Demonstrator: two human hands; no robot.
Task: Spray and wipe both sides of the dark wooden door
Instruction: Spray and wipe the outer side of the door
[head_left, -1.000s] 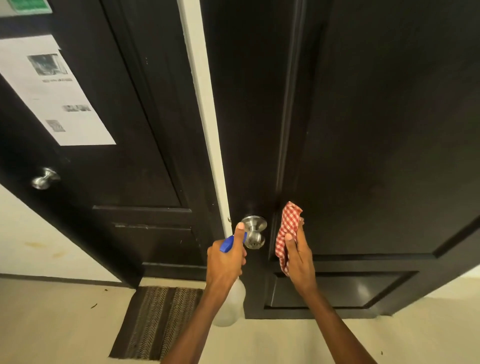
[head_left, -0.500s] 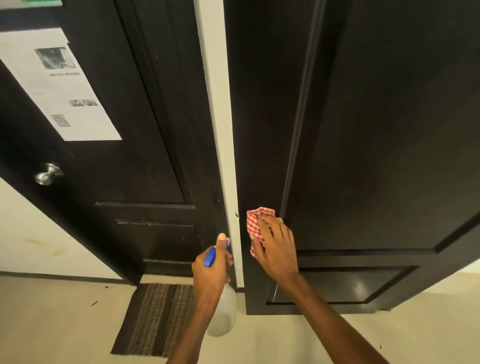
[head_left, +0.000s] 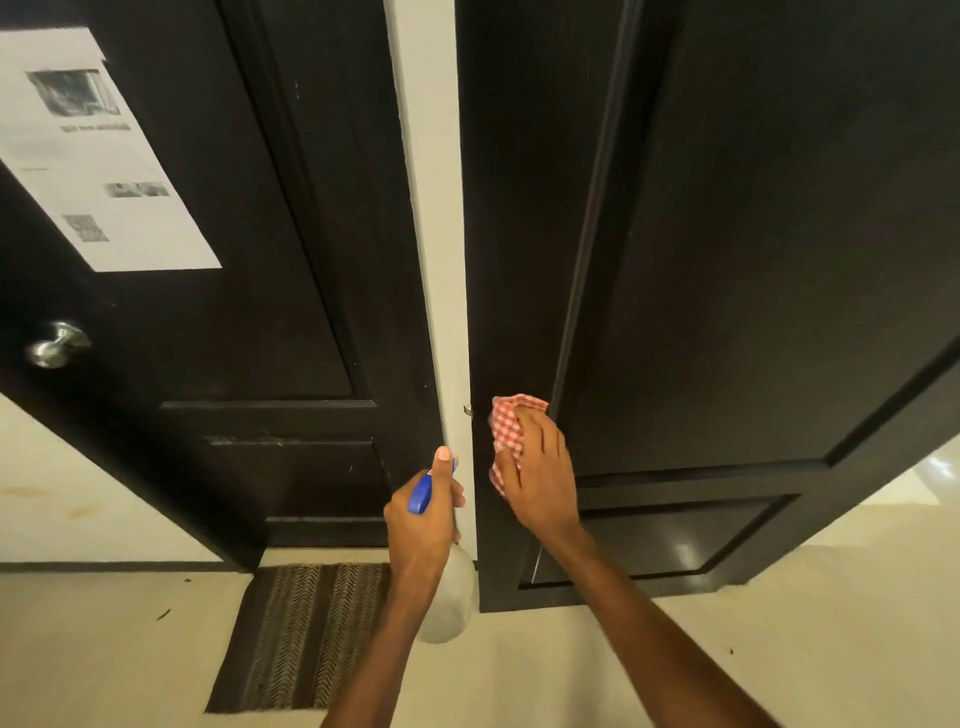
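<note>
The dark wooden door (head_left: 727, 260) fills the right half of the view, its panelled face towards me. My right hand (head_left: 537, 467) holds a red-and-white checked cloth (head_left: 506, 426) over the spot near the door's left edge where the knob sits; the knob is hidden under cloth and hand. My left hand (head_left: 423, 514) grips a spray bottle (head_left: 447, 597) with a blue trigger head (head_left: 421, 493), its pale body hanging below the wrist, beside the white frame strip (head_left: 431, 208).
A second dark door (head_left: 234, 286) stands on the left with a silver knob (head_left: 54, 345) and a white printed sheet (head_left: 93, 156) stuck to it. A striped brown mat (head_left: 306, 634) lies on the pale floor below it.
My right hand moved left with the cloth from the door panel onto the knob, covering it. My left hand with the bottle drew back left from the knob. The view shifted right.
</note>
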